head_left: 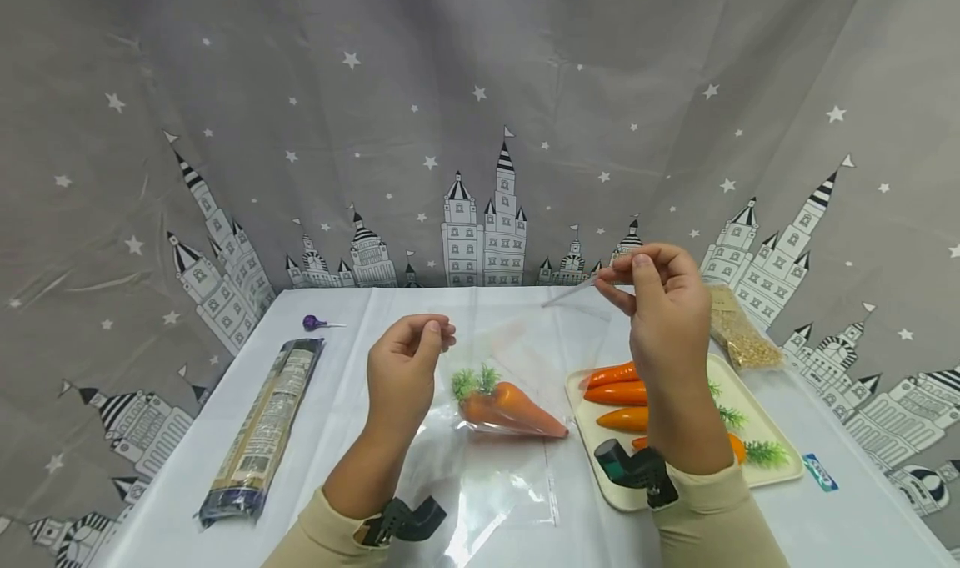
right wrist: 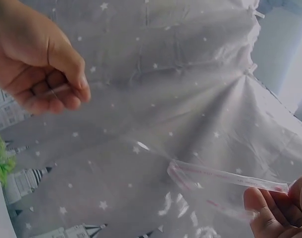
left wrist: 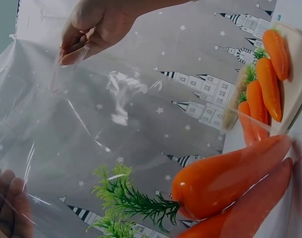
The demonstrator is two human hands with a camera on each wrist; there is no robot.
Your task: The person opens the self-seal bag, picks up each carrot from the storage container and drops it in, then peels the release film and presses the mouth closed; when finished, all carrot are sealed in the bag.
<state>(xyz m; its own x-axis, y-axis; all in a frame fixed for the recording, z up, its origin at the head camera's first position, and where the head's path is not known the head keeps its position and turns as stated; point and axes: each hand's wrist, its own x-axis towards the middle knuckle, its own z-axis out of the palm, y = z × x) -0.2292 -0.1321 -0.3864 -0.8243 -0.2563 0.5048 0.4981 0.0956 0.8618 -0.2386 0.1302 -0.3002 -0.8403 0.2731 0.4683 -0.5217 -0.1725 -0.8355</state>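
A clear plastic bag (head_left: pixel 540 343) with two toy carrots (head_left: pixel 525 414) inside, their green tops to the left, stands between my hands. My left hand (head_left: pixel 401 372) pinches the bag's upper left edge between thumb and fingers. Higher up and to the right, my right hand (head_left: pixel 667 309) pinches a thin clear strip (head_left: pixel 570 291). In the right wrist view this strip (right wrist: pixel 230 177) carries small red print and doubles back toward the bag's edge. The left wrist view shows the carrots (left wrist: pixel 225 183) close up through the film.
A cream tray (head_left: pixel 618 497) with several toy carrots stands at right, beside a bag of grain (head_left: pixel 750 343) and a small blue-green packet (head_left: pixel 820 473). Another clear bag (head_left: pixel 510 485) lies in front. At left are a long package (head_left: pixel 262 434) and a purple lollipop (head_left: pixel 313 324).
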